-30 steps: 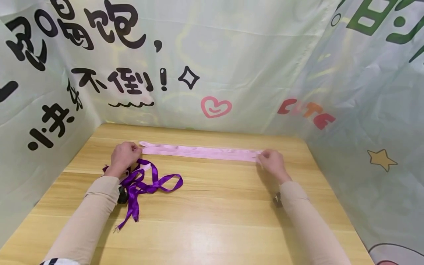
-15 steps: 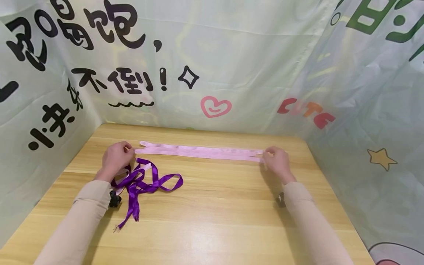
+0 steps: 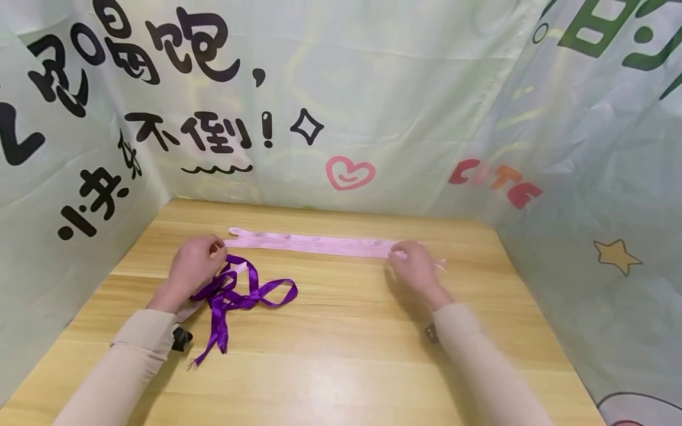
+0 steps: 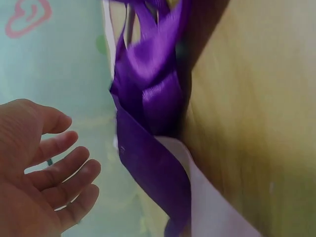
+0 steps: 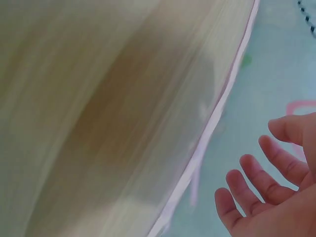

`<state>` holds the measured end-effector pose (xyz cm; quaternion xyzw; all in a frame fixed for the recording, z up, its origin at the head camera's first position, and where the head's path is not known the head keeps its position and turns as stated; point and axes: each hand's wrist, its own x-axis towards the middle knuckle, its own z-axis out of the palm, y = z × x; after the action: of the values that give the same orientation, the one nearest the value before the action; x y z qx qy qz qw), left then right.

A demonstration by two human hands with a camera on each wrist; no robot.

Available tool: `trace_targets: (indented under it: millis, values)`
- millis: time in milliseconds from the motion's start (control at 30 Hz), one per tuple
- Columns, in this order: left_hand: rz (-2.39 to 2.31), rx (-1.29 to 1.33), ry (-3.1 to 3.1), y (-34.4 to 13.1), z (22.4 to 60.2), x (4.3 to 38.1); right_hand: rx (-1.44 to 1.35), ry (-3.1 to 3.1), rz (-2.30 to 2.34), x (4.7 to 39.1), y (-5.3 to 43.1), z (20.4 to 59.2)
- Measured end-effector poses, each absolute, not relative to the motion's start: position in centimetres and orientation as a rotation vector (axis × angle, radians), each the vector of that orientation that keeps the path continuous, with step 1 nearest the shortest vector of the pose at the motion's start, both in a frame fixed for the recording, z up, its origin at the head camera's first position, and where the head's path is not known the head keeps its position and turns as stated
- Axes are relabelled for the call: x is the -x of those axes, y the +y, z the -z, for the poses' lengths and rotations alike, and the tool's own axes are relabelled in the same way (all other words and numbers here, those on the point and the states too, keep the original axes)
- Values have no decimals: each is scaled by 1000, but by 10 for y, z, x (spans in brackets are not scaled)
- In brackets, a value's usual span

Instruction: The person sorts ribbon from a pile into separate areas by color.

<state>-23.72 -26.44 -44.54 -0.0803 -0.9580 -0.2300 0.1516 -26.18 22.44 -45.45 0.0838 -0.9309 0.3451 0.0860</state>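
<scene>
A pink ribbon (image 3: pixel 314 243) lies nearly straight across the back of the table, in two overlapping layers at its left end. My left hand (image 3: pixel 194 263) is at that end, fingertips right by the ribbon's tip. The left wrist view has the left hand (image 4: pixel 54 173) with loosely bent fingers and nothing between them. Over the ribbon's right part is my right hand (image 3: pixel 415 266), and the frayed end (image 3: pixel 440 264) shows beyond it. In the right wrist view the right hand (image 5: pixel 276 182) has its fingers spread apart, beside the ribbon (image 5: pixel 210 123).
A tangled purple ribbon (image 3: pixel 218 319) lies partly under my left hand, with a loop (image 3: pixel 282 293) reaching right and pink strands among it. Printed cloth walls (image 3: pixel 405 118) enclose the wooden table (image 3: pixel 341 331) at the back and sides.
My right hand has moved left along the pink ribbon, uncovering its frayed right end. The left hand first drew the lower layer's end left, then shifted slightly. The head view has turned a little left.
</scene>
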Motion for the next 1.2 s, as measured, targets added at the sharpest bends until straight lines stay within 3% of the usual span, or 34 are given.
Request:
trace_targets:
  millis: [267,600,1200]
  values:
    - [569,410,-2802,-250,445,218,-479,-2785,-1038,250,177,449]
    - [542,418,-2969,-254,450,209,-685,-2774,-992,242,121,444]
    - [501,111,-3056,-293,467,201,-1102,-2635,-893,229,34,454]
